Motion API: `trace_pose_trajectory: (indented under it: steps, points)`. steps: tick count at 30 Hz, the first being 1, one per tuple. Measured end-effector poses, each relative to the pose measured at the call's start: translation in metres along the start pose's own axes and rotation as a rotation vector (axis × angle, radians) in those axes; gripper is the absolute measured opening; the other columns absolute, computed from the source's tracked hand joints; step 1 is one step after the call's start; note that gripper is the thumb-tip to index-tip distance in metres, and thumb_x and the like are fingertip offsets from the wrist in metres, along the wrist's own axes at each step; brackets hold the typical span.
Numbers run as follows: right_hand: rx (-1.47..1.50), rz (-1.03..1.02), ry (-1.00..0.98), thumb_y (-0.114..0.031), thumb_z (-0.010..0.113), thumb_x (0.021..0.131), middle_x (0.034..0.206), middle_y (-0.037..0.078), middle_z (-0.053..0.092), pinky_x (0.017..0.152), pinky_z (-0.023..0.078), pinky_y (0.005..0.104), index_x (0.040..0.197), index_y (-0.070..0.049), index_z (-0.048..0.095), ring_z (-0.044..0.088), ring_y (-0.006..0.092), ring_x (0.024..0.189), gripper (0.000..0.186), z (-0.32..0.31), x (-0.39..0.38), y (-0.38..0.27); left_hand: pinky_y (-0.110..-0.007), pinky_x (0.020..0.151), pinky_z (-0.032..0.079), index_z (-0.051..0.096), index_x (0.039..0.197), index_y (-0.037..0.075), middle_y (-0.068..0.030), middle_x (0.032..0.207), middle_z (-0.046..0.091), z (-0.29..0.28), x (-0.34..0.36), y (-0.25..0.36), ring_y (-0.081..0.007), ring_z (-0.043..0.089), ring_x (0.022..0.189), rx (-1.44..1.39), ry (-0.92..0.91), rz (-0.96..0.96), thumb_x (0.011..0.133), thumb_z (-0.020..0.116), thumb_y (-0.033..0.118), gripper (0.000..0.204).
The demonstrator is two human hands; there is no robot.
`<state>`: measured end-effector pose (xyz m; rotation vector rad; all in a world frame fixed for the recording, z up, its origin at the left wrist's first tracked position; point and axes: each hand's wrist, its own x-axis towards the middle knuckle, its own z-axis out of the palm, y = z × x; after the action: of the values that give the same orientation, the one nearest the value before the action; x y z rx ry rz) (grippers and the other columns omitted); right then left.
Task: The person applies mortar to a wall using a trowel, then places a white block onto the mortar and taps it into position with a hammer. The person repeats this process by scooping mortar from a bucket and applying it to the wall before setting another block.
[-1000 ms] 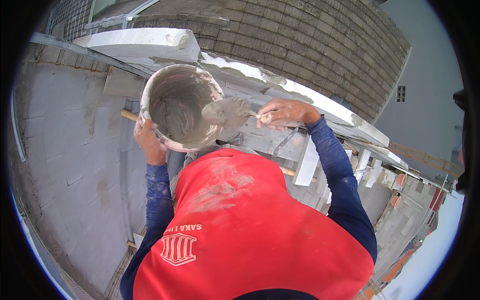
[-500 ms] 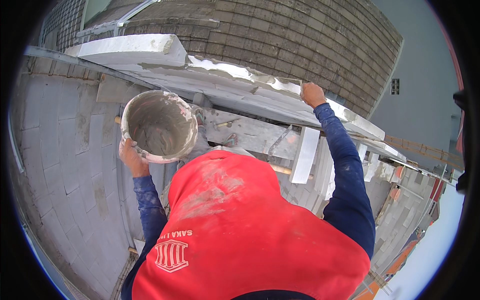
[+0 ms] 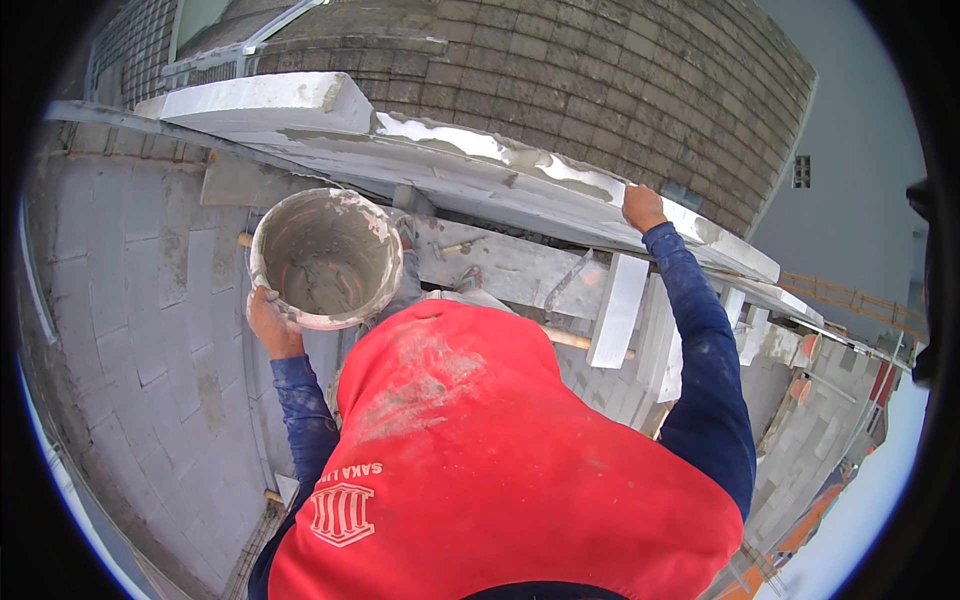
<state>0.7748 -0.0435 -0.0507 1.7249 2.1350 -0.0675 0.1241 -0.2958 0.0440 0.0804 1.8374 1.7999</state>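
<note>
My left hand [image 3: 275,322] is closed on the near left rim of a round bucket [image 3: 335,321]. Wet grey mortar [image 3: 330,282] lies in the bucket and coats its inside. Out to the right, my right hand [image 3: 643,208] is a closed fist at the top of a low wall of white blocks [image 3: 450,168]. What it grips, if anything, is hidden behind the fingers. Just left of that fist, a strip of grey mortar [image 3: 580,178] covers part of the wall's top. One large white block [image 3: 265,97] stands higher on the wall's left end.
Below the wall runs a dusty plank [image 3: 515,265], with a hammer-like tool [image 3: 460,245] lying on it near my feet. A loose white block [image 3: 618,310] leans right of the plank. Behind the wall rises a tiled roof [image 3: 600,80]. A grey block wall [image 3: 140,330] fills the left.
My right hand has shifted slightly right along the wall top. The bucket and my left hand appear a little further right and lower, as does most of the scene.
</note>
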Motion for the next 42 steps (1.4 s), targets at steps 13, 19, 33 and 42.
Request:
trace_pose_trajectory:
  steps: [13, 19, 33, 42]
  points:
    - [0.88, 0.266, -0.184, -0.03, 0.064, 0.091, 0.078, 0.016, 0.071, 0.064, 0.057, 0.0372, 0.1, 0.006, 0.069, 0.07, 0.0269, 0.065, 0.038, -0.05, -0.027, 0.021, -0.03, 0.07, 0.044, 0.05, 0.075, 0.007, 0.0003, 0.08, 0.049, 0.002, -0.001, 0.002, -0.0144, 0.051, 0.072, -0.044, 0.002, -0.011, 0.079, 0.055, 0.004, 0.008]
    - [1.601, 0.136, -0.355, -0.026, 0.054, 0.103, 0.075, 0.004, 0.062, 0.055, 0.049, 0.0274, 0.108, 0.0, 0.069, 0.059, 0.0125, 0.058, 0.03, -0.088, -0.135, -0.035, -0.03, 0.069, 0.044, 0.05, 0.074, 0.008, 0.0011, 0.08, 0.049, 0.0, 0.006, 0.003, -0.0135, 0.05, 0.072, 0.018, -0.018, -0.019, 0.078, 0.055, 0.004, 0.007]
    - [1.825, 0.384, -0.12, -0.034, 0.056, 0.101, 0.076, 0.007, 0.065, 0.048, 0.052, 0.0317, 0.098, 0.0, 0.064, 0.064, 0.0166, 0.056, 0.035, -0.018, -0.105, -0.115, -0.029, 0.071, 0.043, 0.051, 0.077, 0.008, 0.0017, 0.082, 0.049, 0.01, 0.022, 0.021, -0.0129, 0.05, 0.073, 0.075, -0.232, -0.024, 0.083, 0.054, 0.005, 0.008]
    - [1.779, 0.637, -0.083, -0.033, 0.058, 0.098, 0.076, 0.012, 0.065, 0.048, 0.055, 0.0358, 0.093, 0.003, 0.061, 0.068, 0.0222, 0.058, 0.037, -0.004, -0.108, -0.104, -0.03, 0.073, 0.045, 0.051, 0.078, 0.008, 0.0013, 0.083, 0.05, 0.001, 0.037, 0.009, -0.0134, 0.052, 0.075, -0.025, -0.248, -0.152, 0.082, 0.054, 0.004, 0.007]
